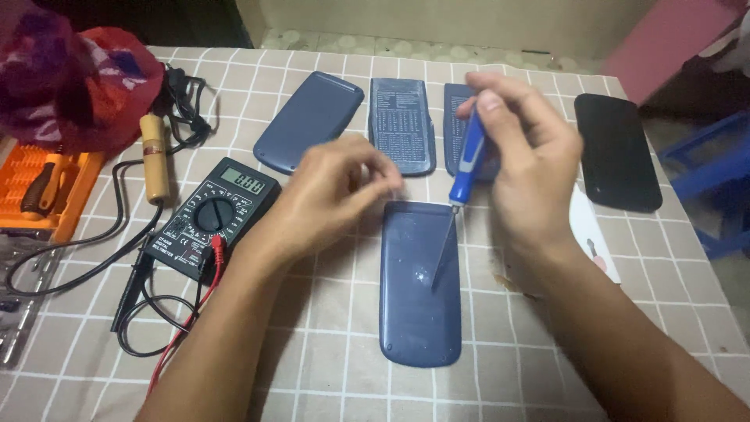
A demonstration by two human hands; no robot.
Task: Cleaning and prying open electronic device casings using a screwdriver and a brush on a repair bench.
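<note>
Blue case (419, 297) flat on worktop (328, 367), long axis toward viewer. Right hand (525, 164) fingers grip screwdriver (466, 168), tip on case. Left hand (332, 195) fingers pinched at case's top edge, contents unclear.

My bench in a small, dim room

I sit at a bench (328, 367) spread with a beige cloth ruled in white squares, lit evenly from above, so the cloth looks bright while the corners of the room stay dull. Past its far edge I see a strip of pale floor (406, 43) patterned with round shapes, running along the foot of a plain, light wall (437, 14). To my right a pink panel (672, 39) leans into view, and below it stands a blue plastic stool (715, 187), just beside the bench edge.
</note>
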